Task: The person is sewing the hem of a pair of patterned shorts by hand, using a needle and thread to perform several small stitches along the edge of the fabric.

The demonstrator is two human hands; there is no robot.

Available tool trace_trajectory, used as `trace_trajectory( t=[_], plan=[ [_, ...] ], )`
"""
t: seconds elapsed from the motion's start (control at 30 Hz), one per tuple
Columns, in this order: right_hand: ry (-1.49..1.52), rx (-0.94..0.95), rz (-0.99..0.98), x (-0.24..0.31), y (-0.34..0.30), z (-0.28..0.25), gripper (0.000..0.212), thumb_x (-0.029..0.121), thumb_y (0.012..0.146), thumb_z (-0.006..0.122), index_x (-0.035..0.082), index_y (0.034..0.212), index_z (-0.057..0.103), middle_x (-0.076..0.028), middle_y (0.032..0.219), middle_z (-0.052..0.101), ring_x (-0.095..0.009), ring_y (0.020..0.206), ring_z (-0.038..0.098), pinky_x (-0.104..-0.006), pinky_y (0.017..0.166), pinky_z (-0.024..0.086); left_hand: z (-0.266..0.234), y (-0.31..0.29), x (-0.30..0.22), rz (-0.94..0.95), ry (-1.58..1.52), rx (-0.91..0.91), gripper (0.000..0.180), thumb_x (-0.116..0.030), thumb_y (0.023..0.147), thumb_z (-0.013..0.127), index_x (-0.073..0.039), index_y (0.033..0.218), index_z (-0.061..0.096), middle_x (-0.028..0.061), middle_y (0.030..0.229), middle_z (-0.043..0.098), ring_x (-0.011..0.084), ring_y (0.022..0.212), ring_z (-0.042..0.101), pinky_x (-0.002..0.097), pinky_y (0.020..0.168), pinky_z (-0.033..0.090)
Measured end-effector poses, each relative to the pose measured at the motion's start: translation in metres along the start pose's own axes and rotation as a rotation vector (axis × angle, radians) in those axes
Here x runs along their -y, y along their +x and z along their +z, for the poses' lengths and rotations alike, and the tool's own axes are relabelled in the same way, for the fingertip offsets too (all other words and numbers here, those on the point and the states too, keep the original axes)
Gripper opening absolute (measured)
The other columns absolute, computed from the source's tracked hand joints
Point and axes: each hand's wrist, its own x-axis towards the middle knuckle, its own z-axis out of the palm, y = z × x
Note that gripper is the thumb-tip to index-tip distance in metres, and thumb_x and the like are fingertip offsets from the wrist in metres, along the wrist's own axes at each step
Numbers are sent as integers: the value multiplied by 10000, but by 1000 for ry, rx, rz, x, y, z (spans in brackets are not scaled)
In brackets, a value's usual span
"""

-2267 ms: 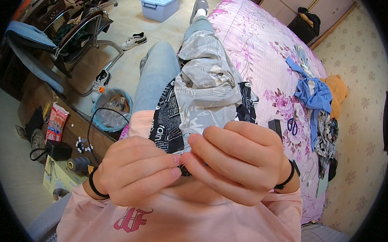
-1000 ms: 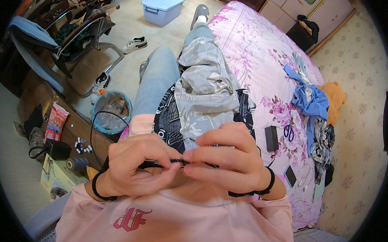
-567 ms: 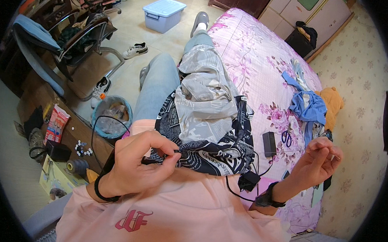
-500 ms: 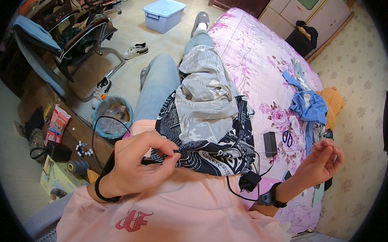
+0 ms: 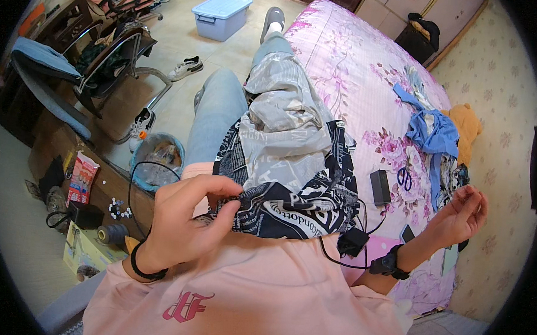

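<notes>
Across my lap lies a black-and-white printed garment (image 5: pixel 299 220), its paler grey inner side (image 5: pixel 282 132) turned up and bunched over my leg. My left hand (image 5: pixel 188 215) is at the garment's near left edge, thumb and index finger apart beside the dark cloth; its other fingers are mostly hidden. Raised over the bed at the right, my right hand (image 5: pixel 463 215) has its thumb and fingertips drawn together. Whatever is in that pinch, if anything, is too small to see.
The flowered bed (image 5: pixel 339 69) holds a black adapter box (image 5: pixel 380 187), dark-handled scissors (image 5: pixel 404 179), cables and blue clothing (image 5: pixel 433 134). At the left, a wooden surface bears small white pieces (image 5: pixel 118 209) and a grey thread spool (image 5: pixel 111 233). A lined bin (image 5: pixel 158 162) stands beside my leg.
My left thumb and index finger have parted from their pinch at the cloth's edge. My right hand has moved slightly right and up, still pinched. The view has shifted a little.
</notes>
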Motion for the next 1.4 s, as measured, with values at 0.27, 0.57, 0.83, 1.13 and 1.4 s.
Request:
trace_trajectory(
  t=[0.27, 0.57, 0.83, 1.13, 1.4],
  plan=[
    [20, 122, 54, 13, -26, 39, 91, 55, 992, 595, -15, 1050, 597, -159, 857, 662, -166, 679, 566, -256, 571, 438, -16, 5, 10, -313, -230, 314, 244, 0, 800, 745, 3, 1044, 733, 81, 863, 734, 118, 729, 671, 243, 671, 515],
    [192, 1242, 440, 80, -90, 156, 179, -51, 773, 726, -17, 949, 740, -101, 648, 649, -185, 503, 578, -279, 469, 416, -15, 2, 11, -617, -447, 244, 224, 26, 774, 794, 35, 992, 737, 36, 830, 708, 70, 727, 628, 208, 649, 481],
    [115, 1325, 401, 84, -115, 171, 205, -26, 809, 699, -11, 1011, 728, -103, 694, 672, -173, 519, 619, -271, 471, 458, -17, -2, 3, -529, -442, 231, 218, 20, 772, 799, 26, 982, 739, 29, 835, 706, 68, 736, 610, 208, 637, 466],
    [100, 1324, 419, 84, -116, 173, 204, -31, 802, 687, -15, 1001, 728, -110, 719, 698, -166, 538, 653, -259, 479, 488, -16, -3, 4, -463, -441, 201, 216, 19, 771, 797, 31, 979, 740, 57, 876, 731, 85, 759, 647, 221, 671, 509],
    [81, 1307, 403, 83, -117, 173, 191, -28, 808, 685, -13, 993, 725, -98, 696, 688, -160, 519, 644, -256, 469, 484, -14, -2, 5, -354, -370, 203, 200, 9, 769, 804, 32, 957, 739, 83, 860, 741, 102, 749, 665, 235, 673, 520]
  ],
)
